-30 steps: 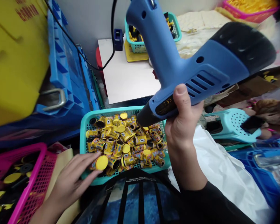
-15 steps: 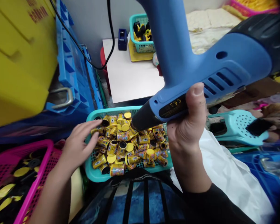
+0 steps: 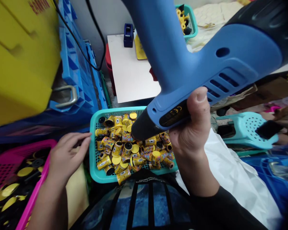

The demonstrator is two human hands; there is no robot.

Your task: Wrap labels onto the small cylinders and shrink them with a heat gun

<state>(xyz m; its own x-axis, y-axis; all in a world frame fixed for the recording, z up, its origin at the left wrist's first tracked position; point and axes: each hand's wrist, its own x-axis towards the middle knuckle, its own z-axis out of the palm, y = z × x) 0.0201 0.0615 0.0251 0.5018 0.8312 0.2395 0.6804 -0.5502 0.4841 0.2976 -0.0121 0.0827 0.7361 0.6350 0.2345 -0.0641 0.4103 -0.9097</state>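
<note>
A blue heat gun (image 3: 180, 76) with a dark nozzle spans the upper right of the view. My right hand (image 3: 192, 124) is wrapped round its body, thumb on top. The nozzle points down over a turquoise basket (image 3: 93, 153) full of small yellow printed canisters (image 3: 117, 148), some showing yellow lids, others dark ends. Just left of the basket's rim is my left hand (image 3: 68, 153), its thumb and fingers apart and nothing in them.
A pink basket (image 3: 46, 159) of black and yellow parts stands at the left, below blue crates (image 3: 73, 70) and a yellow bin (image 3: 19, 64). Ahead, a white table (image 3: 132, 76) holds a tape dispenser (image 3: 128, 35). A black cord (image 3: 96, 25) hangs there. A turquoise stool (image 3: 249, 127) is at the right.
My left hand has drawn back leftward from over the canisters to outside the basket's rim. The heat gun has shifted slightly left in view, still in my right hand.
</note>
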